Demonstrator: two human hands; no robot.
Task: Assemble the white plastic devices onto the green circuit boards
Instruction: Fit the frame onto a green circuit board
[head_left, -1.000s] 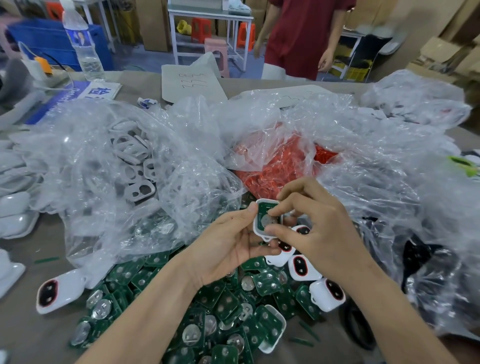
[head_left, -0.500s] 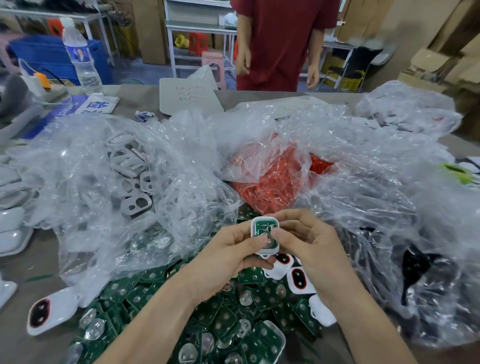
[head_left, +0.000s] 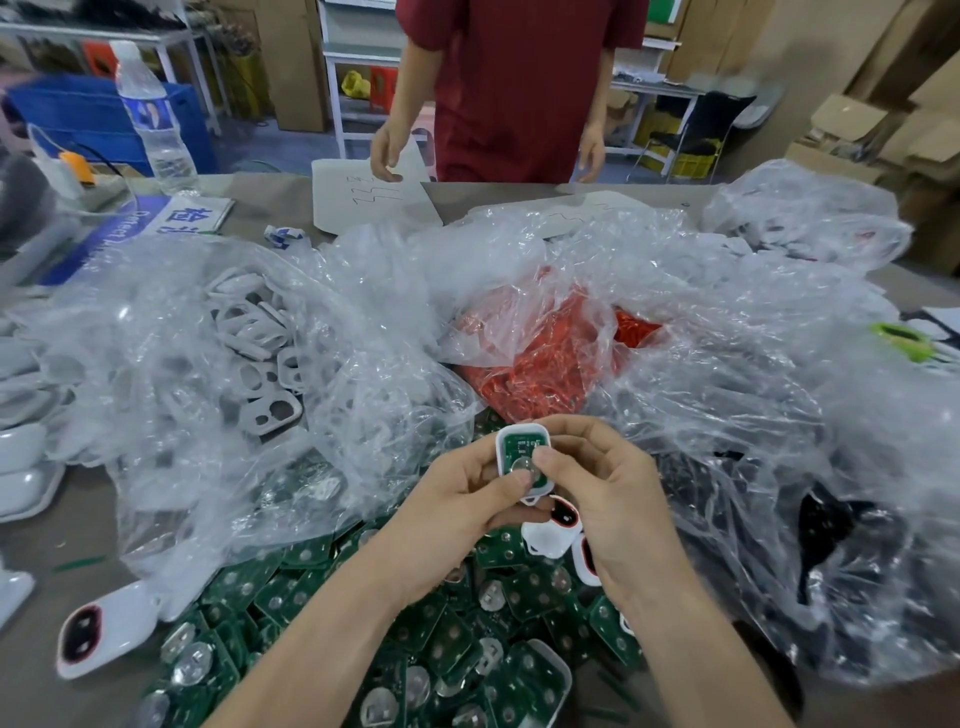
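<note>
Both hands hold one white plastic shell (head_left: 506, 447) with a green circuit board (head_left: 525, 448) lying inside it, above the table's near middle. My left hand (head_left: 462, 512) grips the shell from the left, thumb on the board's metal disc. My right hand (head_left: 608, 499) pinches it from the right, thumb pressing on the board. Below the hands lies a heap of loose green circuit boards (head_left: 431, 623). Finished white devices with red-rimmed black windows (head_left: 553, 530) lie just under my right hand; another white device (head_left: 104, 631) rests at the lower left.
Clear plastic bags cover the table: one with white frames (head_left: 260, 364) at left, one with red parts (head_left: 550, 364) in the middle, crumpled ones (head_left: 779, 467) at right. A water bottle (head_left: 153, 119) stands far left. A person in a red shirt (head_left: 514, 88) stands across the table.
The shell with the board has turned upright in my hands and my right thumb now presses on the board. The person across the table has stepped closer.
</note>
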